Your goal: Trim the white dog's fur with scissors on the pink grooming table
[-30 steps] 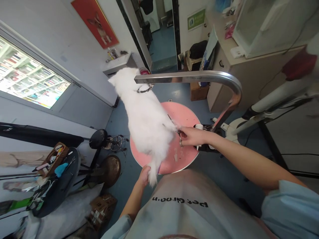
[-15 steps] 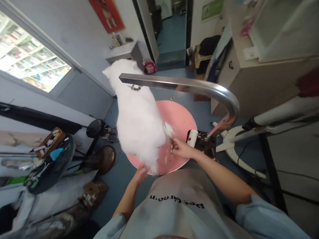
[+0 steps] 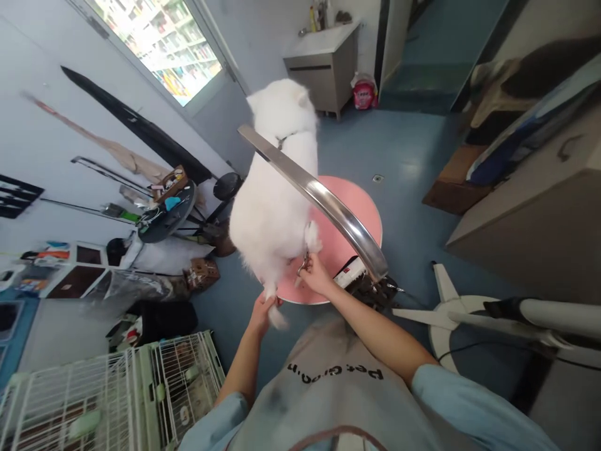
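A fluffy white dog [image 3: 272,200] stands on a round pink table [image 3: 350,197], facing away from me, with a dark collar round its neck. My left hand [image 3: 263,310] is closed round a narrow part of a furry white limb, which looks like a hind leg [image 3: 271,282], at the table's near edge. A tuft of fur hangs below the fingers. In my right hand [image 3: 313,273] are metal scissors [image 3: 302,265], fingers in the handles, just below the dog's other hind paw [image 3: 312,238]. My fingers partly hide the blades.
A curved metal bar [image 3: 319,194] arches over the table. A white device [image 3: 350,272] lies by a dark tool holder [image 3: 375,293] at the right edge. Left are a small black round table [image 3: 171,219] with supplies and wire cages [image 3: 94,401]. A white stand base [image 3: 457,313] is at right.
My view has swung to the right and down. My left hand has closed round the dog's hind leg and draws it back. The scissors have turned and stay near the other paw.
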{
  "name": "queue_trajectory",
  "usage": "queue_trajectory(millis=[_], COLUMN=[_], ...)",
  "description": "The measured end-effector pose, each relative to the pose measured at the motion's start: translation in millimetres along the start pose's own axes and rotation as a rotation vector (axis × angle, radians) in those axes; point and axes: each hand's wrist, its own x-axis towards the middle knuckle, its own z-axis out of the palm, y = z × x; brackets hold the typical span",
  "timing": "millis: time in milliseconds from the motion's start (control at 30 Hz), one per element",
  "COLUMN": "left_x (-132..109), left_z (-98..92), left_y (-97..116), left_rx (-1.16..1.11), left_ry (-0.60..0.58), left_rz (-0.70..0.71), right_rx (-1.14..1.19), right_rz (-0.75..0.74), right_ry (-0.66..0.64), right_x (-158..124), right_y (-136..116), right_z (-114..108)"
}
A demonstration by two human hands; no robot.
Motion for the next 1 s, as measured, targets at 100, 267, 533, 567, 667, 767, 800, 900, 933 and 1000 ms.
queue_trajectory(millis=[100, 267, 533, 567, 667, 767, 800, 900, 933, 1000], left_x=[-6.8, -8.2, -40.1, -44.9, -58.8, -73.8, -79.2, -94.2, -98.2, -103.8], left_z=[-7.0, -7.5, 14.1, 18.5, 35.0, 56.4, 64.0, 85.3, 91.0, 99.1], left_y=[-1.3, -6.9, -6.8, -6.4, -5.8, -3.8, -2.7, 0.1, 0.2, -1.6], left_rx=[0.017, 0.064, 0.280, 0.297, 0.312, 0.288, 0.273, 0.207, 0.178, 0.113], left_ry=[0.062, 0.117, 0.273, 0.315, 0.464, 0.596, 0.638, 0.765, 0.791, 0.805], left_rz=[0.029, 0.079, 0.160, 0.167, 0.173, 0.175, 0.176, 0.199, 0.205, 0.210], right_rx=[-0.003, -0.153, -0.217, -0.261, -0.497, -0.742, -0.773, -0.793, -0.791, -0.787], right_rz=[0.005, 0.023, 0.064, 0.025, -0.066, -0.199, -0.255, -0.382, -0.386, -0.348], right_ry=[-0.110, -0.468, 0.006, 0.033, -0.084, -0.326, -0.399, -0.512, -0.522, -0.523], right_x=[-31.5, -155.0, -167.4, -131.6, -15.9, 67.2, 83.9, 110.3, 114.5, 120.1], right_y=[-9.6, -33.3, -58.2, -52.2, -27.5, -6.5, -2.2, 4.5, 6.2, 10.3], right_z=[-8.8, -83.0, -282.7, -286.4, -254.9, -189.9, -168.5, -121.5, -112.7, -104.2])
